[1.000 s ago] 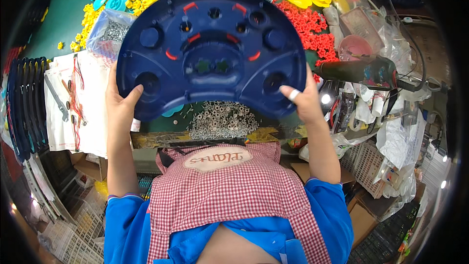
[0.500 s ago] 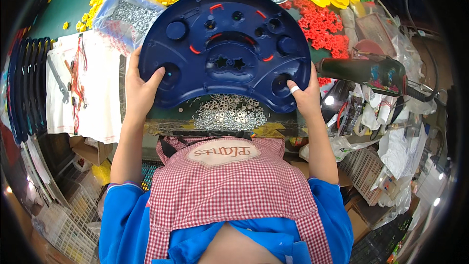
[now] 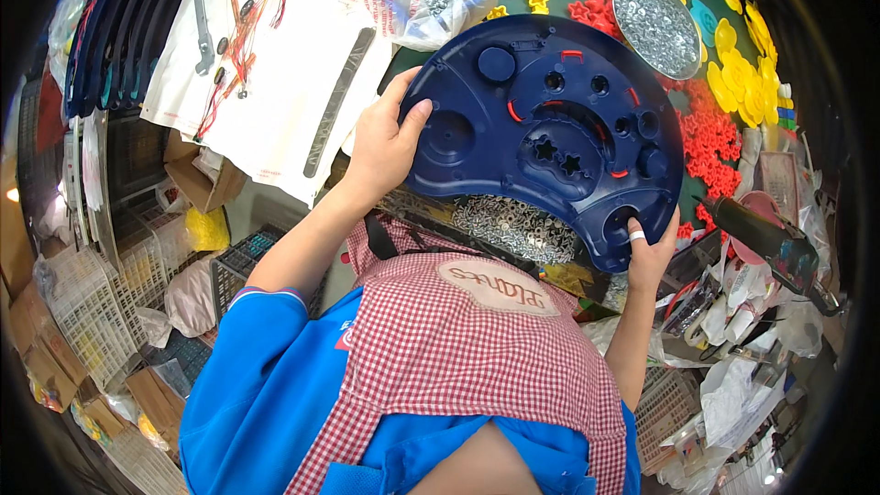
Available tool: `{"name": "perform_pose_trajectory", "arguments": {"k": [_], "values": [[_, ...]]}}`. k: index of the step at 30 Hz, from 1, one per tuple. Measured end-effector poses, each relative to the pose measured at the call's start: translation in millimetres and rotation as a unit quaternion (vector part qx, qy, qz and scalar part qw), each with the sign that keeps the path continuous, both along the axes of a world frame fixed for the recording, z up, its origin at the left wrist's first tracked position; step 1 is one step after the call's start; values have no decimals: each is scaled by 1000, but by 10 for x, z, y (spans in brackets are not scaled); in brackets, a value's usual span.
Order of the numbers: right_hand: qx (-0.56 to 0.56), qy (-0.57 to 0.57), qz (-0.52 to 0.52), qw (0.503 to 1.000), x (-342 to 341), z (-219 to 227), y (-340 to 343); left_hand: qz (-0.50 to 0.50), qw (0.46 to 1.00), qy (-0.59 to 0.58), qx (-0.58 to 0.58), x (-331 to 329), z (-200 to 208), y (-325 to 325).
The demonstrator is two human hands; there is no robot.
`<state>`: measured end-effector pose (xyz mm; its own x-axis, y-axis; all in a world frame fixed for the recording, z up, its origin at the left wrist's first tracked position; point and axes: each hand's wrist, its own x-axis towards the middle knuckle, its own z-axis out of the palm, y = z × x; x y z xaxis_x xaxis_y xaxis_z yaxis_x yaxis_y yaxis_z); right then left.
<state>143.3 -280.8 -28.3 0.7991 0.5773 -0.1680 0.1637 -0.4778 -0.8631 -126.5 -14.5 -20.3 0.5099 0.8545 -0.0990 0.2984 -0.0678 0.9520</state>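
Observation:
A dark blue, crescent-shaped plastic panel [image 3: 486, 165] is held up by its two ends above the bench edge. My left hand [image 3: 385, 142] grips its left end, thumb on the upper face and fingers hidden beneath. At the lower right end my right hand [image 3: 649, 252] grips the rim, its thumb, with a white band, at a round recess. Star-shaped cutouts, round holes and small red clips [image 3: 571, 56] show on the panel. Partly under its inner curve lies a pile of small metal fasteners [image 3: 522, 231].
On the left a white sheet [image 3: 275, 105] carries wires and a dark strap-like strip. A bag-lined tub [image 3: 477, 9] and a round dish [image 3: 698, 46] hold metal parts. Red [image 3: 710, 133] and yellow plastic pieces [image 3: 742, 78] lie at the right, near a dark power screwdriver [image 3: 770, 243]. Dark panels stand far left.
My view has turned, so the bench appears rotated and more of the left side shows. The panel now sits farther right in view and slants down to the right, with both hands still holding it.

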Motion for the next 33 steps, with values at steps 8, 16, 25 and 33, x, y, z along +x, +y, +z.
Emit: {"name": "perform_pose_trajectory", "arguments": {"k": [8,16,25,33], "values": [[7,13,4,1000,-15,42,59,-2,996,73,48,54,-60,121],[4,54,-11,998,-12,57,13,-6,998,52,47,-17,-23,33],[-16,45,-29,998,-15,94,26,1,996,57,66,26,-57,-30],[-174,-295,101,934,5,244,37,-45,905,254,340,146,249,110]]}}
